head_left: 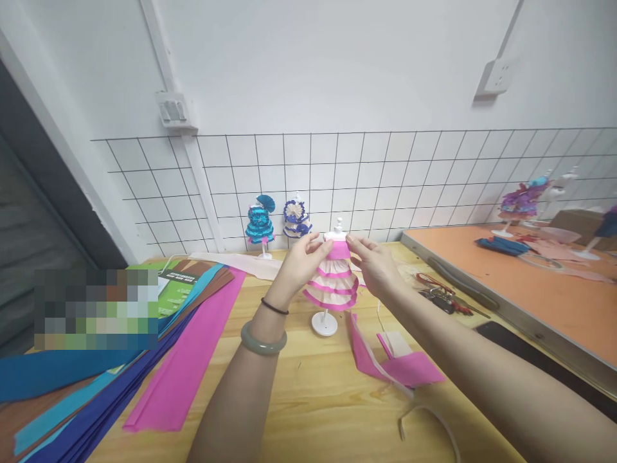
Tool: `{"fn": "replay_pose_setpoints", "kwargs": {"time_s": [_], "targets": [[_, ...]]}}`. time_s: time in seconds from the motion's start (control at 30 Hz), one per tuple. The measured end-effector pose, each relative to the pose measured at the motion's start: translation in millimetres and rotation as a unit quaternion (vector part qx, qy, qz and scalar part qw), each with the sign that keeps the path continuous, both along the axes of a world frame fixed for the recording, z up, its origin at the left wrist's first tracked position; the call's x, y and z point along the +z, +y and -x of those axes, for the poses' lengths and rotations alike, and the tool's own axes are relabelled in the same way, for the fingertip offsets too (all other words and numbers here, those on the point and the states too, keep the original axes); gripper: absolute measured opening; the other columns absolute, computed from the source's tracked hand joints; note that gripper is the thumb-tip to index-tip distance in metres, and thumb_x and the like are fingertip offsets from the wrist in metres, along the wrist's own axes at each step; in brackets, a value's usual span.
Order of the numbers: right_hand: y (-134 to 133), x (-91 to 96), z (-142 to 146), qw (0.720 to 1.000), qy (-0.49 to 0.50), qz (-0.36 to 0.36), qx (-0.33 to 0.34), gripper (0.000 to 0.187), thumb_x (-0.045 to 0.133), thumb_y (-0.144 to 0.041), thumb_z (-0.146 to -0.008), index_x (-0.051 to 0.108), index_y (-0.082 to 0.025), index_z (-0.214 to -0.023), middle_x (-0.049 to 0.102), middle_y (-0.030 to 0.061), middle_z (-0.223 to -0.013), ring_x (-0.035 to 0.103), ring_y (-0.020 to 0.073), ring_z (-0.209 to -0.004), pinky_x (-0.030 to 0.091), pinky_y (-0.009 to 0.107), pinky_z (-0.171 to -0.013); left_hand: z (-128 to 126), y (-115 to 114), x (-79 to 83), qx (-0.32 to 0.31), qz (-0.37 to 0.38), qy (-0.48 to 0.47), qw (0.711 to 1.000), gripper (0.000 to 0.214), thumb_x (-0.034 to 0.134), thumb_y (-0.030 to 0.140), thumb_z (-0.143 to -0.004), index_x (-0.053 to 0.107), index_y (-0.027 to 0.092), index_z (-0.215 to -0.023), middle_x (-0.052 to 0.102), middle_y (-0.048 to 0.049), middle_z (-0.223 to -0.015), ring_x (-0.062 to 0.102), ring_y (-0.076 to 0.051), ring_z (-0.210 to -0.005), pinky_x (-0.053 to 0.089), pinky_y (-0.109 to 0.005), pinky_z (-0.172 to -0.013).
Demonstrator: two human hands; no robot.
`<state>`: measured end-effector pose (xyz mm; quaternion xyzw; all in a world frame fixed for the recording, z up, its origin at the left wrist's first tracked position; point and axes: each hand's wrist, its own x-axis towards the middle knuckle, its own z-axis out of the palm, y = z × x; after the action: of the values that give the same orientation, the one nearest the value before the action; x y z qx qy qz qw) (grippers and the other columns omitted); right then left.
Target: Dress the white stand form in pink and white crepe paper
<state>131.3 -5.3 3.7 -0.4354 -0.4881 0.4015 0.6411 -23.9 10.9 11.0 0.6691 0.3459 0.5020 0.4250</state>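
From my remote position I report on a small white dress form on a round base (324, 323), upright near the middle of the pale wooden table (299, 411). It wears a tiered, cream ruffled skirt with bright pink edging (332, 284) and, above that, a smooth bright pink band of thin material (340, 251) around the chest.

Grip: the left hand (303, 260) has its thumb against the band's upper left, the grip narrow. The right hand (376, 262) has thumb and fingertips drawn close at the band's upper right edge. Both appear to hold the band to the form; how firmly, I cannot tell.

Progress: I judge the skirt tiers to be in place and the band to be the part in hand. Whether it is fastened behind, I cannot establish; that side is hidden. No ornament shows on the band, whereas the ruffled turquoise dress (260, 226) on a far left form carries a rosette.

Material on hand: a loose bright pink piece with a pale strip (414, 370) lies to the near right, unattached; a long magenta sheet (186, 366) lies left, beside layered blue, brown and turquoise strips (130, 379).
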Motion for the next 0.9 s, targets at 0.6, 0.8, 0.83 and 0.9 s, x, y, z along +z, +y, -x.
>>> {"fn": "replay_pose_setpoints", "kwargs": {"time_s": [0.6, 0.8, 0.83, 0.9], "targets": [[-0.6, -15.9, 4.5, 0.991, -0.091, -0.101, -0.012, 0.038, 0.050, -0.053, -0.081, 0.072, -0.023, -0.089, 0.069, 0.0052, -0.096, 0.058, 0.0216, -0.097, 0.041, 0.033, -0.085, 4.0, 3.8, -3.2, 0.006, -0.085, 0.015, 0.996, 0.029, 0.067, 0.026, -0.071, 0.062, 0.013, -0.097, 0.065, -0.0122, -0.107, 0.060, -0.021, -0.102, 0.045, -0.036, -0.091], [-3.3, -9.6, 8.4, 0.996, -0.052, -0.060, 0.041, 0.036, 0.059, -0.050, -0.075, 0.071, -0.023, -0.096, 0.070, 0.0050, -0.097, 0.060, 0.0204, -0.092, 0.044, 0.032, -0.080, 5.3, 2.0, -2.4, 0.004, -0.099, 0.042, 0.994, 0.026, 0.065, 0.026, -0.072, 0.061, 0.015, -0.095, 0.065, -0.0110, -0.106, 0.059, -0.021, -0.102, 0.043, -0.036, -0.092], [-5.0, -7.7, 9.5, 0.995, -0.062, -0.063, 0.048, 0.036, 0.059, -0.050, -0.075, 0.071, -0.022, -0.095, 0.070, 0.0046, -0.094, 0.061, 0.0200, -0.090, 0.044, 0.031, -0.080, 5.5, 1.4, -2.3, 0.006, -0.101, 0.047, 0.994, 0.025, 0.064, 0.026, -0.073, 0.061, 0.015, -0.095, 0.065, -0.0106, -0.105, 0.059, -0.021, -0.102, 0.043, -0.036, -0.092], [-7.5, -5.4, 10.9, 0.993, -0.076, -0.071, 0.054, 0.036, 0.057, -0.051, -0.077, 0.071, -0.022, -0.094, 0.071, 0.0039, -0.091, 0.061, 0.0197, -0.087, 0.045, 0.030, -0.079, 6.1, 0.4, -2.0, 0.007, -0.103, 0.054, 0.993, 0.025, 0.064, 0.027, -0.073, 0.060, 0.016, -0.094, 0.065, -0.0099, -0.104, 0.059, -0.020, -0.102, 0.042, -0.036, -0.093]]}}
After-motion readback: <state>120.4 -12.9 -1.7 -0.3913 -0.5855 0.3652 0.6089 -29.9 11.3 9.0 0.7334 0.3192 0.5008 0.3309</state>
